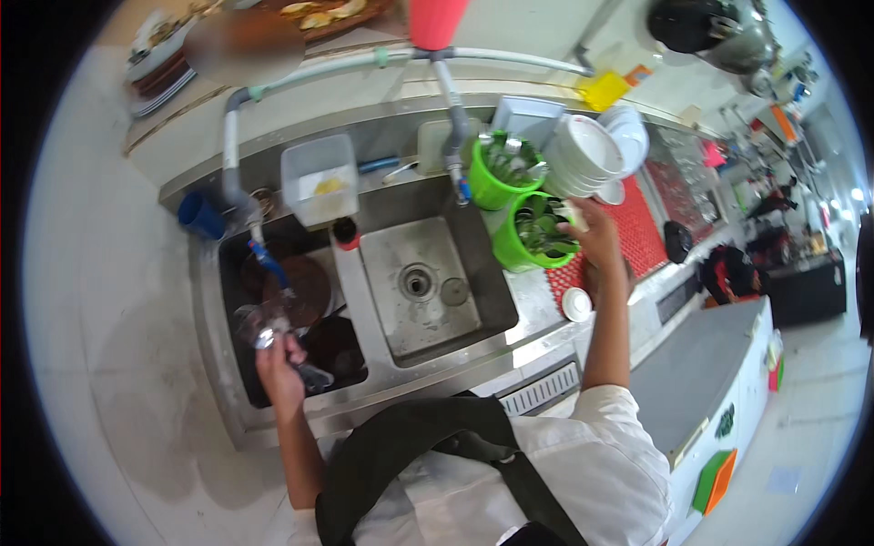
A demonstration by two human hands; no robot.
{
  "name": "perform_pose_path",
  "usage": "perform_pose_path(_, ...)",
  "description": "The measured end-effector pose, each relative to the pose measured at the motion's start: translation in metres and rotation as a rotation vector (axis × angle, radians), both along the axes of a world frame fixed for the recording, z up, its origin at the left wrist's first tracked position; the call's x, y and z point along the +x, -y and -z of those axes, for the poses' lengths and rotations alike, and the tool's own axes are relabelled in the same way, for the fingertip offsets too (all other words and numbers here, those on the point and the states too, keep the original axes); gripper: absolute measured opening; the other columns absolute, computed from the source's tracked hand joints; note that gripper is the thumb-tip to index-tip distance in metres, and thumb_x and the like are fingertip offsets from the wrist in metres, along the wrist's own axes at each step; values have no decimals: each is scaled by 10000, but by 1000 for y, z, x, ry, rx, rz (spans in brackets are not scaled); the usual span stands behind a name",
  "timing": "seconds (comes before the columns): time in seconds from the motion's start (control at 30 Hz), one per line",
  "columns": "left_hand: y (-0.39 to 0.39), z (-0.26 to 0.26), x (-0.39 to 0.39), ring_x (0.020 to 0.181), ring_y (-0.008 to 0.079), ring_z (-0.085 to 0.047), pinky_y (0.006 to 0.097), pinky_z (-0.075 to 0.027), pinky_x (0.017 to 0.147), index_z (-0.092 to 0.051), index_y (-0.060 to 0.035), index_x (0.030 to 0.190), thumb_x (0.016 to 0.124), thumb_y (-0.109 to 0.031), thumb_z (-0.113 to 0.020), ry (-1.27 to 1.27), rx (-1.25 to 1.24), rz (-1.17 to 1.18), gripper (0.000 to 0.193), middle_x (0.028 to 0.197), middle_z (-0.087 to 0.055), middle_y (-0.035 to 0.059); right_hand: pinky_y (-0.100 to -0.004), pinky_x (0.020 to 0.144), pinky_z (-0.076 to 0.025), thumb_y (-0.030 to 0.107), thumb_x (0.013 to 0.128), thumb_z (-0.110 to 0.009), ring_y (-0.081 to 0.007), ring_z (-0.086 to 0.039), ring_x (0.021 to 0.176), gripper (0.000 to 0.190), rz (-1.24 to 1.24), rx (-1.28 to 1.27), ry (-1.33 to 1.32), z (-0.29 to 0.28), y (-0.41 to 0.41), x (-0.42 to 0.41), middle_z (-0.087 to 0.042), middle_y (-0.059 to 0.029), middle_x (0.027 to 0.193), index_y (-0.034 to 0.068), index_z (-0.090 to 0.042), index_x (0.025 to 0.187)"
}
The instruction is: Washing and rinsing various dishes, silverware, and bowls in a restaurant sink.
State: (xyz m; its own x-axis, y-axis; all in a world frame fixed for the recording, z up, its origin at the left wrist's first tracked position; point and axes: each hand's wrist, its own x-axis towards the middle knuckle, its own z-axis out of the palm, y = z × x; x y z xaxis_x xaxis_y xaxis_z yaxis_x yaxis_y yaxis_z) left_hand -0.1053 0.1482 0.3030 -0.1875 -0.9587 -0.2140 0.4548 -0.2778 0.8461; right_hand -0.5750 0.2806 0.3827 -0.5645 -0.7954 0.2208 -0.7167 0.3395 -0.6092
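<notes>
Over the left sink basin (348, 273), my left hand (281, 372) grips shiny metal cutlery (265, 337) near the running tap with the blue lever (268, 263). Brown round dishes (300, 290) lie in that basin. My right hand (595, 232) is at the rim of the front green bucket (512, 249), which is full of spoons and other cutlery (543, 228). A small pale item seems to be at its fingertips, too unclear to name. Behind stands a second green bucket (486, 184) with cutlery. A small white dish (577, 304) lies beside the right forearm.
The right basin (423, 327) has a drain and a loose round strainer. Stacked white bowls (580, 157) stand on the counter by a red perforated mat (635, 225). A clear plastic container (319, 170) and a blue cup (201, 216) sit behind the left basin. A person (730, 273) is farther right.
</notes>
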Motion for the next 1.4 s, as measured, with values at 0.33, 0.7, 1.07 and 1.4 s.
perform_pose_path(0.33, -12, -17, -65, 611, 139, -548, 238, -441, 530, -467, -12, 977, 880, -189, -372, 171, -67, 770, 224, 783, -584, 119, -234, 599, -441, 65, 731, -598, -79, -521, 729, 313, -646, -24, 951, 44, 69, 234, -525, -69, 936, -19, -498, 1015)
perform_pose_path(0.7, 9, 15, -21, 822, 272, -578, 383, -496, 696, -440, -15, 1043, 890, -244, -350, -27, 321, 551, 290, 966, -522, 135, -212, 569, -444, 203, 826, -507, -71, -507, 639, 252, -495, 199, 1132, 93, 131, 308, -557, -6, 749, -25, -542, 929)
perform_pose_path(1.07, 72, 101, 72, 606, 124, -545, 252, -465, 529, -498, -40, 976, 883, -261, -365, 272, 407, -25, 274, 774, -570, 76, -284, 455, -409, 114, 840, -411, -146, -498, 543, 123, -140, 334, 1529, 224, 227, 376, -552, -106, 726, 34, -450, 925)
perform_pose_path(1.4, 153, 193, 82, 869, 192, -561, 310, -455, 710, -513, -24, 941, 889, -246, -341, 301, 322, 55, 286, 911, -589, 123, -272, 463, -399, 152, 803, -507, -150, -480, 509, 138, -304, 120, 1954, 308, 315, 389, -561, -89, 741, 80, -509, 921)
